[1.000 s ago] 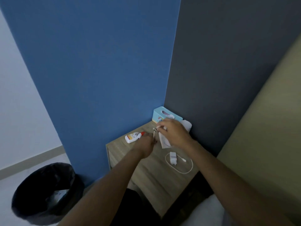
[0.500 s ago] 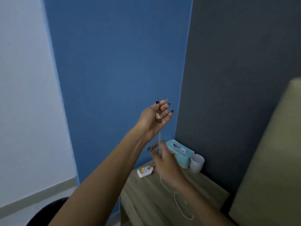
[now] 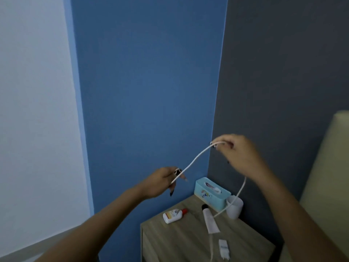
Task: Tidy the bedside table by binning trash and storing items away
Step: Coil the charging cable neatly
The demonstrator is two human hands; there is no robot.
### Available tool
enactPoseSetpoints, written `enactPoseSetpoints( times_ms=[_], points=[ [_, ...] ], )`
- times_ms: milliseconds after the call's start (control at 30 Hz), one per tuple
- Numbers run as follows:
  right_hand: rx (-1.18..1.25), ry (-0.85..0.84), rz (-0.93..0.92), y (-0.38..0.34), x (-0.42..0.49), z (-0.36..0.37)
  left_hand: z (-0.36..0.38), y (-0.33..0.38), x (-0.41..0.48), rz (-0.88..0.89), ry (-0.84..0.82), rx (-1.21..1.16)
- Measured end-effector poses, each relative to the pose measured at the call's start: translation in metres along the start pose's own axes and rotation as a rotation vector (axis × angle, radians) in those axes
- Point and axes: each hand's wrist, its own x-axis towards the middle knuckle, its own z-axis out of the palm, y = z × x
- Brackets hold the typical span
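Pinching cable (image 3: 196, 159) end in left hand (image 3: 160, 183) and farther along in right hand (image 3: 239, 154), up-right of it, with slack dropping from right-hand grip onto bedside table (image 3: 179, 241) by charger plug (image 3: 224, 249).

White wall (image 3: 34, 91) at left, blue wall (image 3: 147, 91) centre, dark grey wall (image 3: 283, 72) at right. Wood-grain surface (image 3: 179, 237) stands in the blue-grey corner. Beige panel (image 3: 324, 176) at right edge. Grey skirting (image 3: 37, 248) lower left. Lighting dim.
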Motion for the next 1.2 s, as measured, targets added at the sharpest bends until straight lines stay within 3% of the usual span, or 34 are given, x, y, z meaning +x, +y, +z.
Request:
enactPoseSetpoints(
  times_ms=[100,167,233,300,367,433,533,633,733,800,933,1200],
  points=[
    [0.082,0.168,0.019,0.013,0.021,0.004,0.003,0.026,-0.011,-0.05,-0.079,-0.401],
    [0.144,0.214,0.064,0.016,0.026,0.023,0.002,0.046,-0.013,-0.061,-0.102,-0.817],
    [0.129,0.179,0.141,0.014,0.023,0.055,-0.003,0.068,-0.009,-0.014,-0.055,-1.185],
    [0.035,0.039,0.166,0.01,0.01,0.094,-0.01,0.087,0.003,0.021,0.088,-1.308],
    [-0.028,-0.137,0.103,-0.005,-0.016,0.127,-0.018,0.098,0.022,0.059,0.23,-1.246],
    [0.029,-0.249,0.037,-0.026,-0.041,0.141,-0.027,0.093,0.042,0.092,0.329,-1.014],
    [0.056,-0.26,-0.03,-0.041,-0.047,0.129,-0.039,0.057,0.053,0.125,0.459,-0.393],
    [-0.006,-0.27,-0.016,-0.038,-0.028,0.095,-0.048,0.033,0.047,0.157,0.415,0.141],
    [-0.075,-0.219,-0.002,-0.024,-0.006,0.052,-0.057,0.026,0.032,0.049,0.229,0.414],
    [-0.096,-0.117,-0.017,-0.016,0.008,0.023,-0.062,0.025,0.019,-0.054,0.175,0.299],
    [0.025,0.06,-0.057,-0.006,0.039,-0.014,-0.063,0.056,-0.011,-0.046,0.079,-0.03],
    [0.25,0.108,0.006,-0.018,0.066,0.011,-0.059,0.119,-0.025,0.091,-0.23,-0.533]
  ],
)
